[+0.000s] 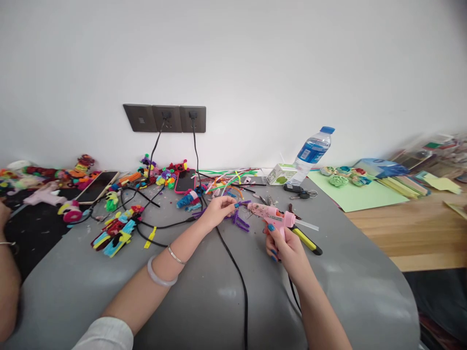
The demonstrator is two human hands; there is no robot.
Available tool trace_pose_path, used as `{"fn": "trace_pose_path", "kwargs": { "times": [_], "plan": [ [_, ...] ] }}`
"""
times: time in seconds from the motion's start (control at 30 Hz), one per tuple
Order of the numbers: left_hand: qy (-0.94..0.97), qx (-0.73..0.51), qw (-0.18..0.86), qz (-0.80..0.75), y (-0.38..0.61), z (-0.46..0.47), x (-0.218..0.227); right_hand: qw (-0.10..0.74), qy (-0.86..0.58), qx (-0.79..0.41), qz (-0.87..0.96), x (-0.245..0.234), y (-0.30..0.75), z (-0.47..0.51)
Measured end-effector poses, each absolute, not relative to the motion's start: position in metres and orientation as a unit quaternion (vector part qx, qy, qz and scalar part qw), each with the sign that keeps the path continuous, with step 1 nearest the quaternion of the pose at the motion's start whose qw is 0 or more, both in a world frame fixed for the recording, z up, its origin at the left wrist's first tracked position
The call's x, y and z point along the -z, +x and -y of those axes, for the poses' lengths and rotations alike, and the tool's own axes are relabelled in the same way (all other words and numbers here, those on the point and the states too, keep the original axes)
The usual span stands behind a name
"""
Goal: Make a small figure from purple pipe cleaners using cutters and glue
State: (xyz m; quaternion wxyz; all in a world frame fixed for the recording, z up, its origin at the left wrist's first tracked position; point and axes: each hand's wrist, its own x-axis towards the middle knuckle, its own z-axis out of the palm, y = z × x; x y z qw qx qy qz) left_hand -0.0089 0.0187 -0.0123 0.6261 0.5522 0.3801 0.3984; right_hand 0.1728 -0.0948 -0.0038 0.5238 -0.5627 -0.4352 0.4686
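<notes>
Head view: right hand grips smooth plastic glue gun; left hand pinches fuzzy purple stem.

Bottle on table, behind glue gun

Left fingers pinch a purple stem — right fingers (blue-nailed) grip a pink glue gun.

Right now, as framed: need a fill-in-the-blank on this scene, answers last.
The right hand grips a glue gun coloured ____.
The left hand holds a fuzzy strip coloured ____.
The bottle has a cap coloured ____.
The wall panel has ____ black plugs inserted.
Missing words: pink; purple; blue; two.
</notes>
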Motion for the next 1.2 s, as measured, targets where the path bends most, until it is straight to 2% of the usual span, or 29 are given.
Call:
{"fn": "trace_pose_path", "kwargs": {
  "times": [0.3,1.2],
  "plan": [
    [0.552,-0.404,0.624,-0.377,-0.009,-0.02,0.014,0.484,-0.586,-0.46,0.459,0.013,0.177,0.092],
    [0.562,-0.41,0.61,-0.379,-0.009,-0.023,0.022,0.463,-0.621,-0.423,0.469,0.011,0.174,0.094]
  ]
}}
